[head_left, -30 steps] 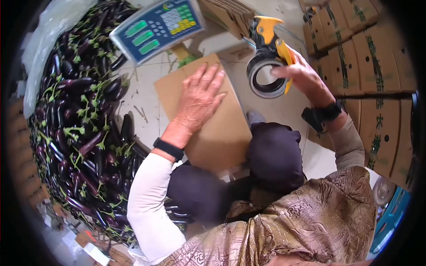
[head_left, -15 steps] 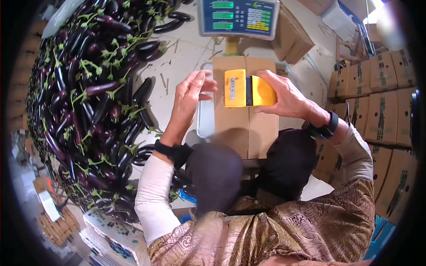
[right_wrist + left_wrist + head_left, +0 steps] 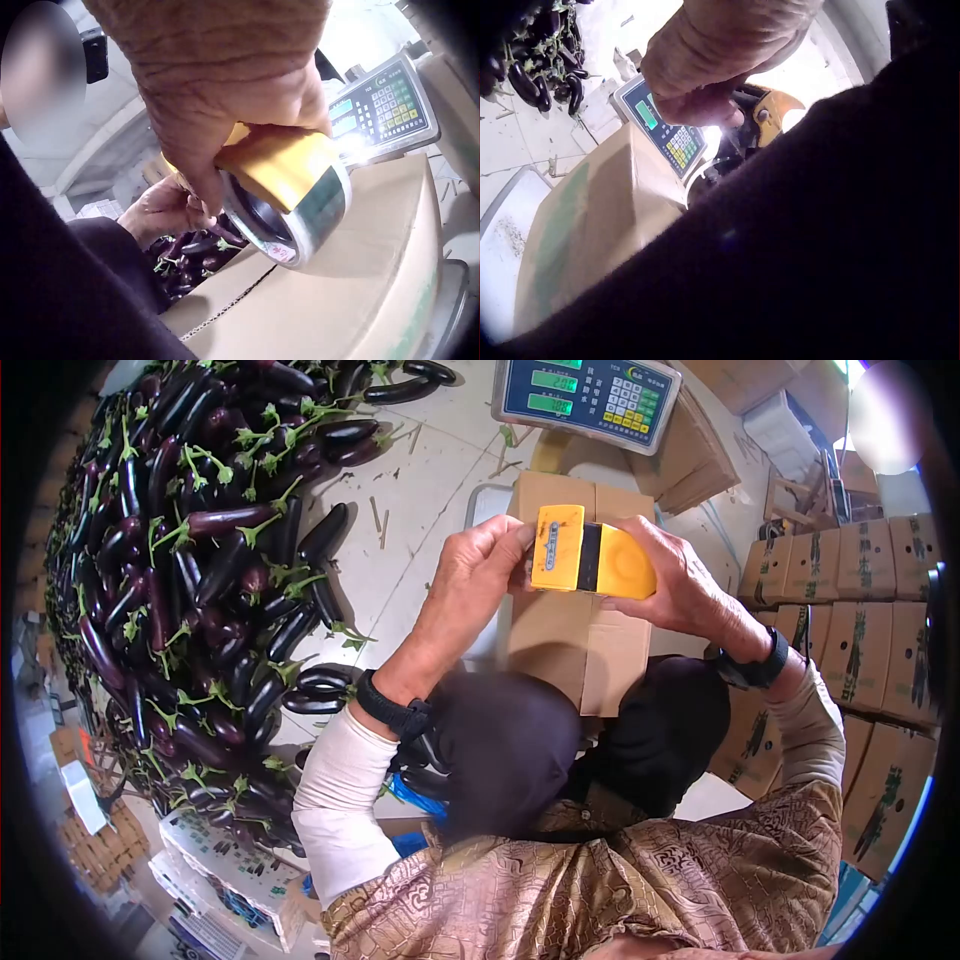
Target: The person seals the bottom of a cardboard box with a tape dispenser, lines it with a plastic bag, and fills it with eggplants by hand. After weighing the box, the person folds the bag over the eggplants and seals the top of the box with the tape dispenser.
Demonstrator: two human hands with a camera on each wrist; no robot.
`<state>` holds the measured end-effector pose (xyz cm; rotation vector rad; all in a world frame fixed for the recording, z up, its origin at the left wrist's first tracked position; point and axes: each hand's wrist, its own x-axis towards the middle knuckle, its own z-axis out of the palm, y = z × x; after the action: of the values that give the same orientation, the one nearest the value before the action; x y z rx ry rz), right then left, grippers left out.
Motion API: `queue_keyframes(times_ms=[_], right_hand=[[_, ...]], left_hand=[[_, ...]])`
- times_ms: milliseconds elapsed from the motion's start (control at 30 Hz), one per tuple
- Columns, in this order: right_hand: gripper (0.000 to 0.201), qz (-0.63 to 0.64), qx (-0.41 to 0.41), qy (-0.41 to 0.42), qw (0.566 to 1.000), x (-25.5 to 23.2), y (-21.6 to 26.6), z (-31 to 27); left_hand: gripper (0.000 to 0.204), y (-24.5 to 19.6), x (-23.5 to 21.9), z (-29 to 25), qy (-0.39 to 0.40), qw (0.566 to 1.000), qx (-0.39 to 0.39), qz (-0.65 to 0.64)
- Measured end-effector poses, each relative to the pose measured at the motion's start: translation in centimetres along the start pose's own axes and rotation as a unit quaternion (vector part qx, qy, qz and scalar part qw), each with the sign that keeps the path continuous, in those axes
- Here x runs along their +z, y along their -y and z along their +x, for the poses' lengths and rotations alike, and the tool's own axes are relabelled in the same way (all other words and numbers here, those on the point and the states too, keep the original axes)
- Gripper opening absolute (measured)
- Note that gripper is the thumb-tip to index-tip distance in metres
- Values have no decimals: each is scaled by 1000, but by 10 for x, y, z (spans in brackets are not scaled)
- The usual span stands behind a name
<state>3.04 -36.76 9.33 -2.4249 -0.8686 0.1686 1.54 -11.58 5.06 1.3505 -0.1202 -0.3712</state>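
Observation:
A yellow tape dispenser [image 3: 622,560] with a roll of packing tape [image 3: 330,206] hangs close over the carton. My right hand [image 3: 690,575] grips it, thumb and fingers on either side. At its other end, my left hand [image 3: 478,575] pinches with curled thumb and fingers right at the edge; the tape's loose end is hidden. Below both hands lies a cardboard carton [image 3: 545,635], its top flaps folded in to a middle seam. In the left wrist view, the left fingers overlap the dispenser's black and yellow front [image 3: 769,112].
A big heap of eggplants [image 3: 200,590] covers the floor at left. Behind the carton stands a weighing scale's display [image 3: 590,398], its pale platform [image 3: 490,505] showing beside the carton. Flattened cardboard [image 3: 700,455] leans behind it, and stacked printed cartons [image 3: 835,630] line the right side.
The right hand has brought the tape dispenser from the right to over the carton. My left hand has come off the carton's top and moved to the dispenser's edge. The head view has shifted.

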Motion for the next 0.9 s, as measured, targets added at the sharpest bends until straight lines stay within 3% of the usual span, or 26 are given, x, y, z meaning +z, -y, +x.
queue_keyframes(times_ms=[200, 300, 367, 433, 567, 600, 700, 900], right_hand=[[67, -20, -7, 42, 999, -4, 10, 11], [68, -41, -4, 66, 997, -3, 8, 16], [68, -46, -2, 78, 996, -2, 11, 13], [68, -75, 59, 118, 988, -7, 20, 13], [65, -94, 121, 171, 973, -20, 17, -3], [63, -101, 117, 167, 974, -23, 13, -10], [59, -106, 116, 162, 974, -25, 9, -19], [61, -126, 140, 166, 968, -28, 6, -27]], left_hand=[[27, 23, -3, 1, -83, 996, -15, 19], [25, 39, -11, 2, -132, 983, 15, 129], [25, 44, -13, -2, -149, 985, 35, 78], [26, 46, -22, -9, -175, 983, 13, 47], [22, 87, -75, -24, -314, 949, -35, -24], [22, 108, -102, -35, -286, 955, -60, -43], [25, 120, -96, -38, -246, 965, -73, -57], [32, 123, -75, -24, -304, 951, -22, 43]])
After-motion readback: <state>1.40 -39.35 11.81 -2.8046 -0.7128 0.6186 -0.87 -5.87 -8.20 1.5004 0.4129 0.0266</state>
